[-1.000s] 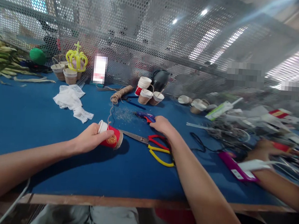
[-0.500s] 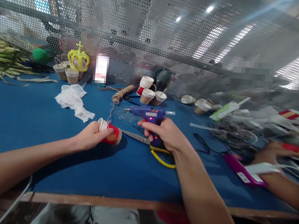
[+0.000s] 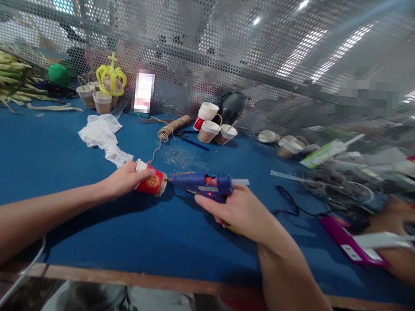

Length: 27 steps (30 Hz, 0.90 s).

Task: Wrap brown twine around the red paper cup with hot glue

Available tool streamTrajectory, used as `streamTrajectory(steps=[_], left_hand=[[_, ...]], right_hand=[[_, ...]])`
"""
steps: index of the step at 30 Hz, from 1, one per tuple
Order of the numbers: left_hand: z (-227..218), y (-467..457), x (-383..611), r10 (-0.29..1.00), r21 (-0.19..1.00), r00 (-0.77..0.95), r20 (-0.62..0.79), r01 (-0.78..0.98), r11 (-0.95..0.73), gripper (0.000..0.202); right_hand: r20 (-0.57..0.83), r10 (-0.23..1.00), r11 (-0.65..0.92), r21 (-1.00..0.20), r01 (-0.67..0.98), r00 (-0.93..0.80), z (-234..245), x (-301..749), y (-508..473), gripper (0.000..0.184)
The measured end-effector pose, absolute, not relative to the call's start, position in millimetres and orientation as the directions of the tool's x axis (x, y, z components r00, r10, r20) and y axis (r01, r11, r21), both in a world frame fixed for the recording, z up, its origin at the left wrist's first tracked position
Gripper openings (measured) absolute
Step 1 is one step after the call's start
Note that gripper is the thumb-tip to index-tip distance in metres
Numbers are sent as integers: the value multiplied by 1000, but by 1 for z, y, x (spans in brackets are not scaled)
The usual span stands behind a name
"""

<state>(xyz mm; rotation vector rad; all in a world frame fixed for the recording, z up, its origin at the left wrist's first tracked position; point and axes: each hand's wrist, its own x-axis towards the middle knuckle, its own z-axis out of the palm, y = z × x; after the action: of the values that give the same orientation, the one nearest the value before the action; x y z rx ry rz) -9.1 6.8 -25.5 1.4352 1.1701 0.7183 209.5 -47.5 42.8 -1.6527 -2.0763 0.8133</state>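
My left hand [image 3: 128, 179] is closed around a red paper cup [image 3: 152, 182] with a gold emblem, tipped on its side with its white rim to the left. Twine trails from the cup to a twine roll [image 3: 173, 128] behind it. In my right hand [image 3: 239, 208] is a blue glue gun [image 3: 208, 184] with a lit red light and a clear glue stick out of its back. Its nozzle is at the cup's bottom edge; whether it touches, I cannot tell. Scissors with yellow handles [image 3: 235, 230] lie mostly hidden under my right hand and the gun.
A white cloth [image 3: 103, 135] lies behind my left hand. Small cups [image 3: 209, 131] stand along the mesh partition, with a yellow crown [image 3: 111, 78] at the left. On the right are a purple power strip [image 3: 351, 241], tangled wires [image 3: 330, 177] and another person's arm [image 3: 398, 237].
My right hand has lowered and levelled the glue gun, bringing its nozzle to the cup's bottom edge. The scissors are now mostly covered. My left hand still holds the cup.
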Motion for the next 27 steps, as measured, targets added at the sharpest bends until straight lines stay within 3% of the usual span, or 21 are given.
streamTrajectory(steps=[6,13,27], left_hand=[[-26,7,-9,933,956,308,-184,278,97,30],[-26,7,-9,935,949,300,-190,300,96,30],[-25,7,-9,940,958,300,-164,276,79,27]], right_hand=[[-27,958,209,-617,758,-286,41,205,-48,35],[91,917,383,-481,789,-389,38,204,-48,36],[104,902,421,-427,801,-419,39,204,-51,37]])
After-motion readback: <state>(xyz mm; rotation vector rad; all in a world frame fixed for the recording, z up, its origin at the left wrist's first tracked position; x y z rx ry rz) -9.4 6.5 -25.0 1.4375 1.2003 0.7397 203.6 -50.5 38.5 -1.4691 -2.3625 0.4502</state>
